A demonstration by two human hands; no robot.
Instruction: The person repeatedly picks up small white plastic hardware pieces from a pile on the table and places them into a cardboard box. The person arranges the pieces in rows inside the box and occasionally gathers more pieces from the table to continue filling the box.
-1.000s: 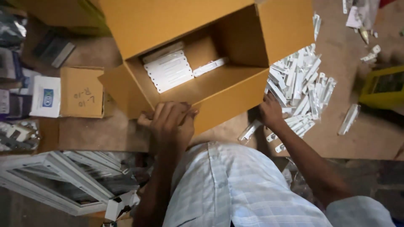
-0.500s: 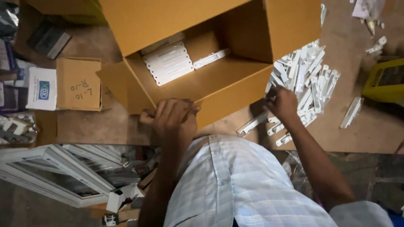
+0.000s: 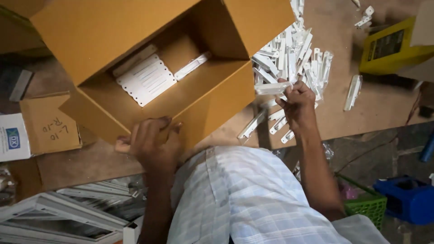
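Observation:
An open brown cardboard box (image 3: pixel 212 97) lies on the wooden table, with flat white plastic parts (image 3: pixel 145 79) stacked inside at its back. My left hand (image 3: pixel 151 144) rests on the box's near edge, fingers spread over the cardboard. My right hand (image 3: pixel 296 101) is closed around a bagged white plastic part (image 3: pixel 270 88) lifted from the pile of white plastic parts (image 3: pixel 294 58) just right of the box. My light checked shirt fills the lower middle.
A small brown carton (image 3: pixel 45 124) and a white box (image 3: pixel 13 142) sit at the left. A yellow box (image 3: pixel 391 45) stands at the far right. White frames (image 3: pixel 58 217) lie lower left. A green basket (image 3: pixel 368 205) and blue object (image 3: pixel 407 199) are lower right.
My right hand rose from the near edge of the pile and now holds a white part up by the box's right wall. My left hand stayed on the box edge.

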